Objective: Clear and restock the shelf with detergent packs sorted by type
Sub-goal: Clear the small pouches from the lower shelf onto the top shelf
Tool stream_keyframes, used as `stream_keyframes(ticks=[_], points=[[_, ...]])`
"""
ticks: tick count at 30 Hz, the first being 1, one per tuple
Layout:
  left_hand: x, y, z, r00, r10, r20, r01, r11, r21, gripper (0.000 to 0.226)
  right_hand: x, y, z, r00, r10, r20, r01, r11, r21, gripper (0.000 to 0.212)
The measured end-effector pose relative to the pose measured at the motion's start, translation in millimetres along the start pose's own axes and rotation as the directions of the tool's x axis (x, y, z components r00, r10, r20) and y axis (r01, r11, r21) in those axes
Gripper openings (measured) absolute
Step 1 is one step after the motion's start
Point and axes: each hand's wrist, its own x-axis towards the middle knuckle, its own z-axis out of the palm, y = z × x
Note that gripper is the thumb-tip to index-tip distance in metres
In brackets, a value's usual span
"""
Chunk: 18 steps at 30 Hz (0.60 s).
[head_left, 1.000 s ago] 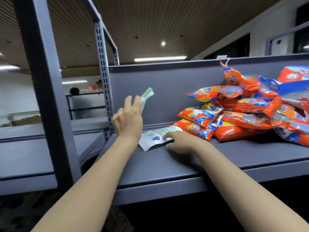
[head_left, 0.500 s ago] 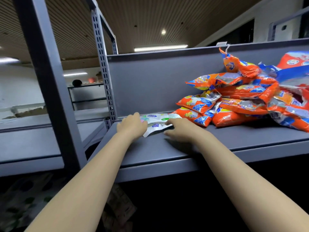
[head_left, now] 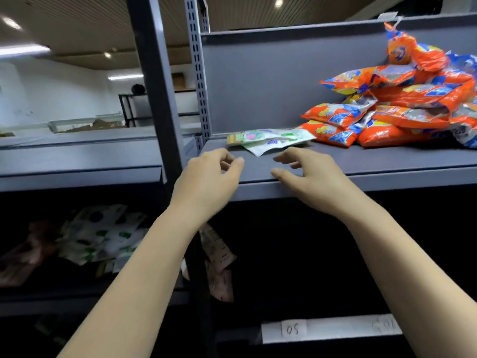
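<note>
On shelf (head_left: pixel 361 161) | white-green packs (head_left: pixel 268 140) just beyond empty fingers (head_left: pixel 281 158)

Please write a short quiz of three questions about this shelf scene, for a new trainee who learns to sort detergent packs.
1. True or false: the left hand grips a green-and-white pack.
2. Where does the pile of orange packs lie on the shelf?
A. at its left end
B. toward its right side
C. on its front edge
3. Fill in: the green-and-white packs lie flat against the shelf's ____ wall.

Key:
1. False: both the left hand and the right hand are near the front edge with loose fingers, holding nothing.
2. B
3. back
</note>
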Motion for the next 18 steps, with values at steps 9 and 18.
stream_keyframes(ticks=[9, 18], points=[[-61.7, -85.0, -53.5, 0.983, -0.182, 0.016, 0.179, 0.976, 0.123, 0.020, -42.8, -72.8, 47.3, 0.966, -0.088, 0.245, 0.060, 0.991, 0.120, 0.023], [-61.4, -211.0, -88.1, 0.908, -0.415, 0.055, 0.371, 0.859, 0.354, 0.026, -52.6, -130.7, 145.4, 0.853, -0.114, 0.510, 0.055, 0.990, 0.130, 0.025]])
